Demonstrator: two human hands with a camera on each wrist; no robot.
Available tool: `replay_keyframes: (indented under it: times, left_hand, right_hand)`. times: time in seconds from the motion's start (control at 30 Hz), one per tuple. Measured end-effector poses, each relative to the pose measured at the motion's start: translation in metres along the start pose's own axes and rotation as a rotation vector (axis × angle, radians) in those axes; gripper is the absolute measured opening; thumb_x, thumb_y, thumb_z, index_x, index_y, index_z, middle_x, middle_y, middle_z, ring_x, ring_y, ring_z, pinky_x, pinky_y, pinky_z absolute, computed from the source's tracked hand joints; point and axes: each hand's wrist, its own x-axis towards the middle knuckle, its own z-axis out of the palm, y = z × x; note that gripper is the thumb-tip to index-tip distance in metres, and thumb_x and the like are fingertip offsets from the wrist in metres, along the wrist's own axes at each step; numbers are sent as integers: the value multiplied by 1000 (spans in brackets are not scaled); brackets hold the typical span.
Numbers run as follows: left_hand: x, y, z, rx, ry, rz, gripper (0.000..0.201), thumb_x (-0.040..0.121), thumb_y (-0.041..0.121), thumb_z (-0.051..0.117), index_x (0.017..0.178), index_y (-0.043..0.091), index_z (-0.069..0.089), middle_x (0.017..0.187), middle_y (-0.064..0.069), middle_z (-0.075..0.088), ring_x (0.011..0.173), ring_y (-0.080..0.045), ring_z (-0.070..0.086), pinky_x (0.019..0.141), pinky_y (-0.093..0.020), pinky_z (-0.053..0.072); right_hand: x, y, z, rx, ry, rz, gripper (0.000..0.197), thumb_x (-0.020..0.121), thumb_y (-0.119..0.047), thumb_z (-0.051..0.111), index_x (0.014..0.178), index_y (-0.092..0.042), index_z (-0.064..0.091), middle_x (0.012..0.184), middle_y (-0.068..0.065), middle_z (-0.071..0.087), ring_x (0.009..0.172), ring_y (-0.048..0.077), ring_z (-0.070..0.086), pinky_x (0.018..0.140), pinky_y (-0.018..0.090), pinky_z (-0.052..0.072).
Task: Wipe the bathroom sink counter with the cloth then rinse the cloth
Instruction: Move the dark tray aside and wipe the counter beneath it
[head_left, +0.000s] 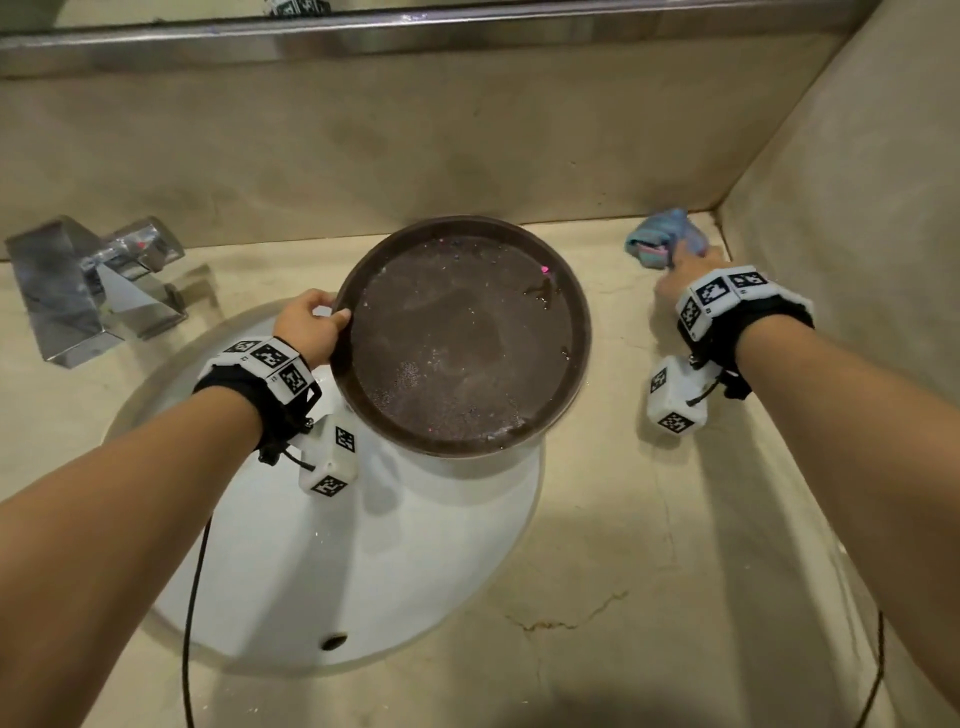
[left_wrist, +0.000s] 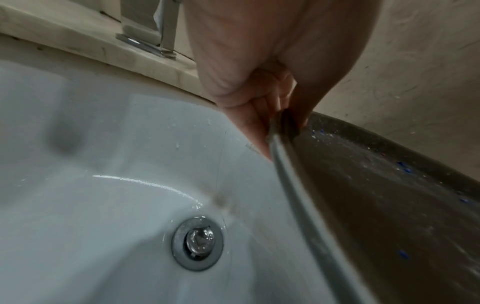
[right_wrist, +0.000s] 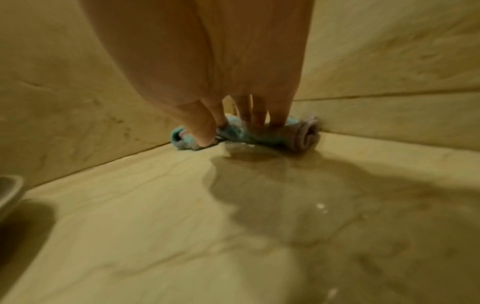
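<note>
A crumpled blue and pink cloth (head_left: 662, 234) (right_wrist: 298, 133) lies in the back right corner of the beige counter (head_left: 649, 571) (right_wrist: 155, 226), against both walls. My right hand (head_left: 685, 267) (right_wrist: 233, 127) is down on it, thumb and fingertips pinching its folds. My left hand (head_left: 311, 322) (left_wrist: 275, 127) grips the left rim of a round dark brown tray (head_left: 457, 449) (left_wrist: 389, 195), thumb on top and fingers beneath. The tray is wet, speckled with small bits, and sits partly over the white sink (head_left: 363, 571) (left_wrist: 103, 144).
A chrome faucet (head_left: 88, 291) (left_wrist: 148, 26) stands at the back left of the sink. The drain (left_wrist: 197, 243) sits at the basin's bottom. A wet patch (right_wrist: 298, 185) spreads on the counter in front of the cloth. Walls close the back and right sides.
</note>
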Motion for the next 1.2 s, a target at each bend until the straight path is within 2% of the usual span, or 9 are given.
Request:
replay_keyframes:
  times: [0.27,0.37,0.43,0.5,0.6,0.7,0.87,1.07,1.2]
  left_hand:
    - [-10,10,16,-26,-23,-2,4,92,15,55,91,16,51,95,-17,59,87,-30,60,86,-49,53]
    - [-16,12,25,-53,-71,0,23,94,10,52,74,20,47,87,-12,59,75,-27,59,63,-34,58]
    - [-23,14,33,-75,-107,-3,28,94,8,50,71,22,45,77,-7,57,63,-21,57,43,-24,55]
    - [-32,16,43,-80,-110,-10,30,94,8,50,68,22,44,78,-7,56,64,-20,57,51,-30,57]
    - [-45,20,54,-58,-97,-18,25,94,14,51,70,18,45,94,-14,58,80,-28,60,71,-41,54]
    - [-51,22,55,3,-137,-25,22,95,33,47,99,11,53,102,-14,58,84,-32,61,67,-38,54]
    - [-61,21,51,88,-156,-97,47,92,32,54,122,-4,52,98,-17,60,68,-30,62,38,-25,53]
    - [-69,27,62,204,-245,-54,34,92,6,51,123,-8,51,119,-24,61,77,-34,69,37,-28,52]
    - [-55,29,67,208,-326,-14,41,91,6,47,132,-3,47,109,-16,67,37,-4,62,63,-30,60]
  right_hand:
    - [-1,23,0,-67,-111,29,50,86,-19,51,133,-3,44,134,22,48,124,39,48,101,47,42]
    - [-13,28,1,-44,-154,-4,35,92,-12,49,125,-2,53,112,16,56,115,32,51,99,40,41]
    - [-5,37,9,-22,-184,-29,15,86,-7,47,84,-15,59,76,10,48,84,26,47,67,30,39]
    - [-34,33,-2,-6,-147,-163,21,73,-9,33,61,-24,25,61,1,18,66,19,23,57,26,9]
    - [-96,40,-6,-14,-270,-119,33,86,7,36,62,-16,30,62,2,9,81,20,20,64,28,22]
    - [-127,64,1,54,-320,-1,40,79,3,52,54,-23,34,59,2,29,59,21,28,55,33,28]
    - [-145,90,5,363,-187,133,11,87,-14,56,79,-9,62,74,10,63,66,26,63,59,33,53]
    - [-163,92,23,258,-252,35,55,88,-17,62,140,-21,44,135,14,52,118,33,54,97,37,45]
    - [-164,99,26,471,-342,97,39,89,-11,60,127,-16,55,94,22,63,80,31,58,74,45,54]
